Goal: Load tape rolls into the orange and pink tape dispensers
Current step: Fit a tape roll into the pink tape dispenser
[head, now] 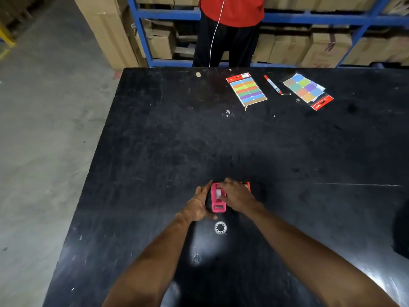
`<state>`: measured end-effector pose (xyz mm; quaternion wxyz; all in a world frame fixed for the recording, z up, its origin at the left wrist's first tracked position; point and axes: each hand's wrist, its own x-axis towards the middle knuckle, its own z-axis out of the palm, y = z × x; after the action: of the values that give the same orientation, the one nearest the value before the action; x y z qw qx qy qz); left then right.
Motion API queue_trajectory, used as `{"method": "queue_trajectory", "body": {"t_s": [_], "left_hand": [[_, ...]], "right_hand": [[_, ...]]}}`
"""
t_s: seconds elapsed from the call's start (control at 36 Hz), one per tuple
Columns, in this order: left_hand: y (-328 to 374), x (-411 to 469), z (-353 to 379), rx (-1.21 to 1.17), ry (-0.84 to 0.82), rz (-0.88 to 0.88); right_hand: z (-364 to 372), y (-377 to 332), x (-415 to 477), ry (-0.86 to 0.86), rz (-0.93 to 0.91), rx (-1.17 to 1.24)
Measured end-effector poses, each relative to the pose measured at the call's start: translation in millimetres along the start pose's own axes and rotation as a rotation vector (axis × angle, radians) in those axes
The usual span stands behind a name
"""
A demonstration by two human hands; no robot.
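Note:
A pink tape dispenser [218, 206] stands on the black table [287, 162] in front of me, with a tape roll [218, 193] showing in its top opening. My left hand [199, 206] holds the dispenser's left side, fingers stretched along it. My right hand [236, 197] rests over its right side, fingers at the roll. Behind my right hand, only a corner of the orange dispenser [246, 185] shows. A second clear tape roll [220, 227] lies flat on the table just in front of the pink dispenser.
At the far side lie a pack of coloured label strips [247, 89], a red-capped marker [272, 84] and a pack of coloured squares [306, 90]. A person in a red shirt [232, 29] stands at the far edge before blue shelving with cartons. The table's left edge drops to concrete floor.

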<state>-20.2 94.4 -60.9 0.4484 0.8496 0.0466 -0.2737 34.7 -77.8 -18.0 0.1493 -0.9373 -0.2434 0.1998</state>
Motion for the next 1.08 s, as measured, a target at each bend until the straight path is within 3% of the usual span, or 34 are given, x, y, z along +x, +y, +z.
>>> {"method": "queue_trajectory", "body": {"t_s": [0.28,0.69,0.83,0.97,1.08], "left_hand": [[-3,26,-6,0.106,0.12,0.184],[-8,27,-4,0.099,0.154,0.126],[-2,24,0,0.068,0.145,0.081],[-5,16,-10,-0.052,0.007,0.029],[11,2,-9,-0.007,0.199,0.07]], "right_hand": [[8,-1,23,-0.024,0.051,-0.078],[-1,6,29,-0.235,0.016,0.066],[-11,0,15,-0.222,0.021,0.091],[-23,-8,-1,-0.172,0.012,0.13],[-32,-10,-19,-0.103,-0.003,0.156]]}}
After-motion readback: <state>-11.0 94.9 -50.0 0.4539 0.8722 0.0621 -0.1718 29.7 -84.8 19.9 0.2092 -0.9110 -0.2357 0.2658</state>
